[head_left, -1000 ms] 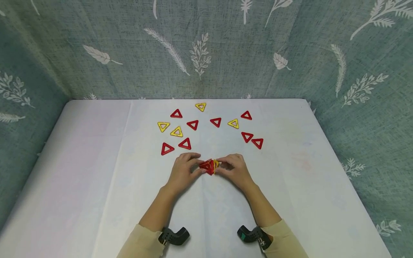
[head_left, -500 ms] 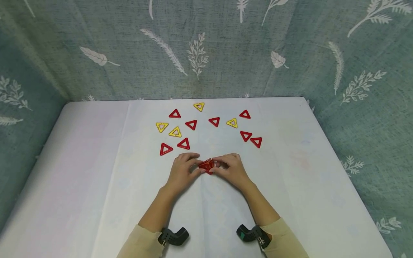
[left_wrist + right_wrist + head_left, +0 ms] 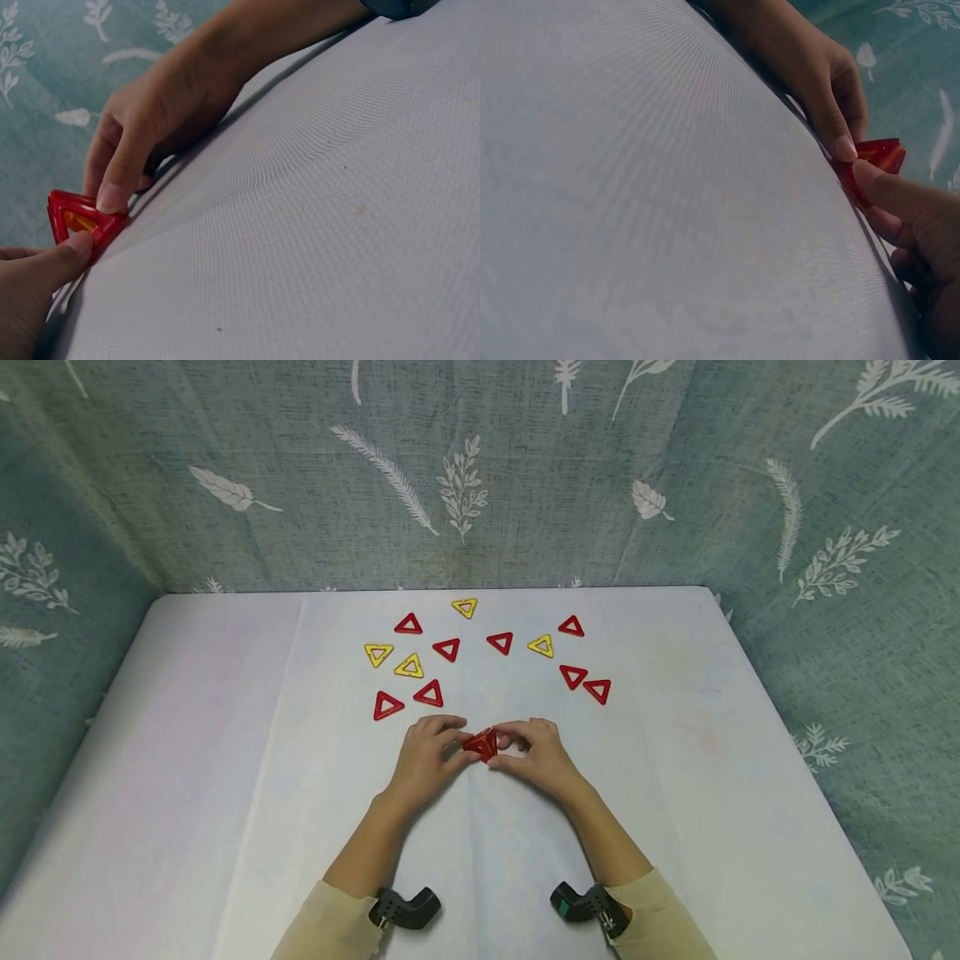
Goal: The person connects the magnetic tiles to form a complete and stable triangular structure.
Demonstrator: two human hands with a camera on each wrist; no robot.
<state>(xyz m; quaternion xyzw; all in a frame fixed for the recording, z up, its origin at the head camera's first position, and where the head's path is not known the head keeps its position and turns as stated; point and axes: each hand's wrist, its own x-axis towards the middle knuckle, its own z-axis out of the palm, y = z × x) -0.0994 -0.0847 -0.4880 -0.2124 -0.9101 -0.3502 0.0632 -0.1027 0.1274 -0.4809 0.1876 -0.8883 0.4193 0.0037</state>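
Observation:
A small cluster of red triangle tiles (image 3: 482,744), joined into a raised shape, sits between both hands low in the middle of the head view. My left hand (image 3: 429,756) pinches its left side with thumb and fingers. From the right, my right hand (image 3: 538,752) pinches the other side, its thumb at the near edge. The left wrist view shows a red triangle tile (image 3: 73,201) face on, with an orange-yellow part (image 3: 79,221) seen through its opening. In the right wrist view, fingertips cover part of the cluster (image 3: 887,154).
Loose red triangle tiles (image 3: 429,700) and yellow triangle tiles (image 3: 408,672) lie flat and scattered on the white table (image 3: 675,777) beyond the hands. A green leaf-patterned cloth (image 3: 525,527) hangs behind the table and along its sides.
The yellow tile at the cluster's right side, seen a second ago, no longer shows in the head view. My right hand has shifted slightly left, while my left hand stays in place.

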